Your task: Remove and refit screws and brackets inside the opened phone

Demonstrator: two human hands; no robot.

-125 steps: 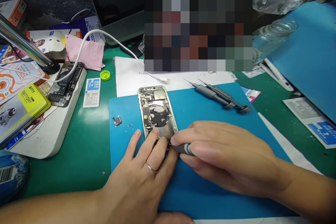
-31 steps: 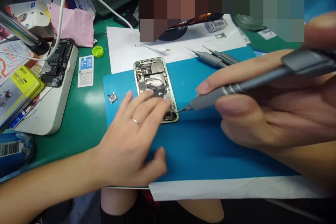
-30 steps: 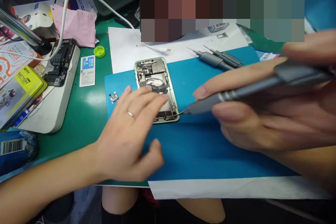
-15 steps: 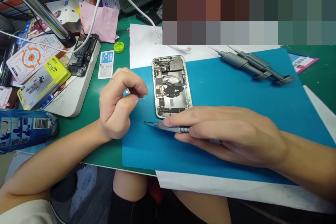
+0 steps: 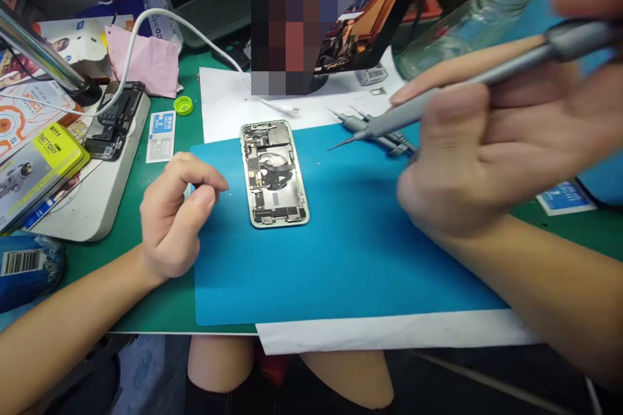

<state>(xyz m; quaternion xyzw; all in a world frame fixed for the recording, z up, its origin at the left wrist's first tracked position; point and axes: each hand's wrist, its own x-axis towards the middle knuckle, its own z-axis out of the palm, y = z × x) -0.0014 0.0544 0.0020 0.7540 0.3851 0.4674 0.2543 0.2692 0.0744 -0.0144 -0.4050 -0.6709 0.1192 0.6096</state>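
An opened smartphone [image 5: 275, 198] with a pale green frame lies on the blue mat [image 5: 316, 272], its inner boards and a round dark coil showing. To its left, my left hand [image 5: 178, 214] is closed, thumb and index finger bent toward each other; whatever may be between them cannot be made out. My right hand [image 5: 487, 136] is raised at the right of the view, fingers wrapped round a grey precision screwdriver [image 5: 409, 110]. Its thin tip points left above the mat, apart from the phone. Behind it, other grey screwdrivers [image 5: 384, 136] lie on the mat, partly hidden.
A white box [image 5: 111, 201] on the left bears another opened phone [image 5: 114, 120] and a yellow battery package [image 5: 53, 162]. A white cable [image 5: 180, 21] arches over the bench. At the back stand a lit screen [image 5: 360, 32] and a clear bottle [image 5: 467, 32]. A green cap [image 5: 183, 106] lies nearby.
My right hand has lifted the screwdriver from below the phone up and to the right, turning it. My left hand keeps its curled shape. The whole view has shifted rightward.
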